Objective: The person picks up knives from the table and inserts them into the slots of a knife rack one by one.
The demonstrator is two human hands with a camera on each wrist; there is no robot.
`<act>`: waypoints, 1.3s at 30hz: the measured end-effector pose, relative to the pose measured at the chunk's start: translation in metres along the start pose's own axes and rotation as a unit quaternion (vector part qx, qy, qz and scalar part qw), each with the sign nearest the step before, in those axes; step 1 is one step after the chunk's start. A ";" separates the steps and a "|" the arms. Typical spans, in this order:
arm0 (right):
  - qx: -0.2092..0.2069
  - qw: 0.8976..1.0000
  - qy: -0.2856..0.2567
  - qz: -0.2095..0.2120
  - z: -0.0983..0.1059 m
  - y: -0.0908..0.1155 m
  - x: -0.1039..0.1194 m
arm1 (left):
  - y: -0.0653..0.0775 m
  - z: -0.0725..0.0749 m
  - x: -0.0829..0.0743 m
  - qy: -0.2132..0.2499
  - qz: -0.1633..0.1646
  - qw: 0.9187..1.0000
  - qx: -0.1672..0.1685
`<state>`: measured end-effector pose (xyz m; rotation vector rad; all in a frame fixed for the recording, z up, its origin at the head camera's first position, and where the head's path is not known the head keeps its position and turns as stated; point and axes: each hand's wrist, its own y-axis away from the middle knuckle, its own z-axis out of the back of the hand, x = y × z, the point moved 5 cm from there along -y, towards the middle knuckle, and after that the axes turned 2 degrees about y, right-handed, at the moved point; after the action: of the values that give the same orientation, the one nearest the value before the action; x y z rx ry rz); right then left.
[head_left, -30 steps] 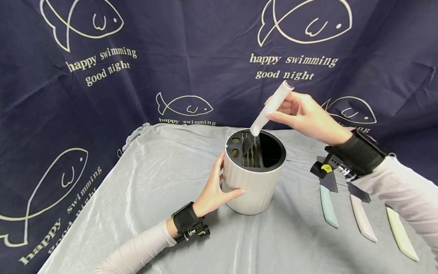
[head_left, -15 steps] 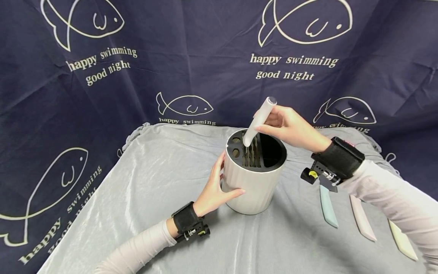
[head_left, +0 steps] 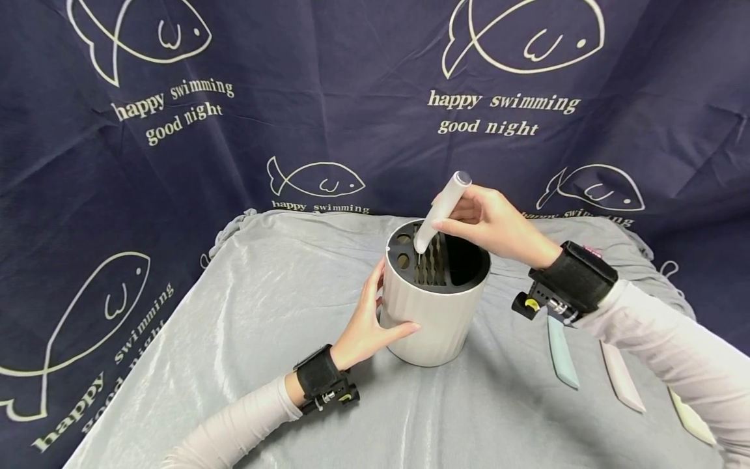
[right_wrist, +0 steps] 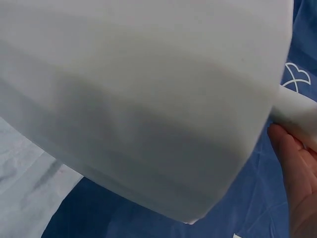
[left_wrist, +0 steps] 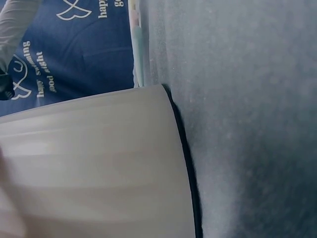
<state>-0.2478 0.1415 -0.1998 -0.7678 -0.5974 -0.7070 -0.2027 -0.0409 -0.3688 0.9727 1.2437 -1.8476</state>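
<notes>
A white ribbed knife block (head_left: pixel 430 326) with a black slotted top stands upright on the cloth. My left hand (head_left: pixel 369 329) grips its left side, thumb across the front and fingers behind. In my right hand (head_left: pixel 492 221), a knife with a white handle (head_left: pixel 441 208) is pinched between thumb and fingers. It tilts over the wavy slots, handle end up to the right; the blade is down in the slots, mostly hidden. The left wrist view shows the block's wall (left_wrist: pixel 99 163) filling the lower left. At the right wrist view's edge, the right hand (right_wrist: pixel 299 178) holds the handle beside the block.
To the right on the grey cloth (head_left: pixel 263 312) lie knives with a mint handle (head_left: pixel 562 355), a pink handle (head_left: pixel 622 378) and a yellow handle (head_left: pixel 693 420), partly covered by the right arm. A dark blue fish-print curtain (head_left: pixel 363 85) hangs behind.
The right hand has moved down and left with the white-handled knife, and its blade has sunk into the slots. The left hand and the block have stayed in place.
</notes>
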 end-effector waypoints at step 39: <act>-0.016 0.998 0.060 -0.028 0.038 0.034 -0.016 | -0.001 0.000 -0.012 0.010 0.034 0.999 0.001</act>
<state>-0.2408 0.1941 -0.2032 -0.7338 -0.5015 -0.8106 -0.1975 -0.0393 -0.3578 1.0238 1.2065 -1.7918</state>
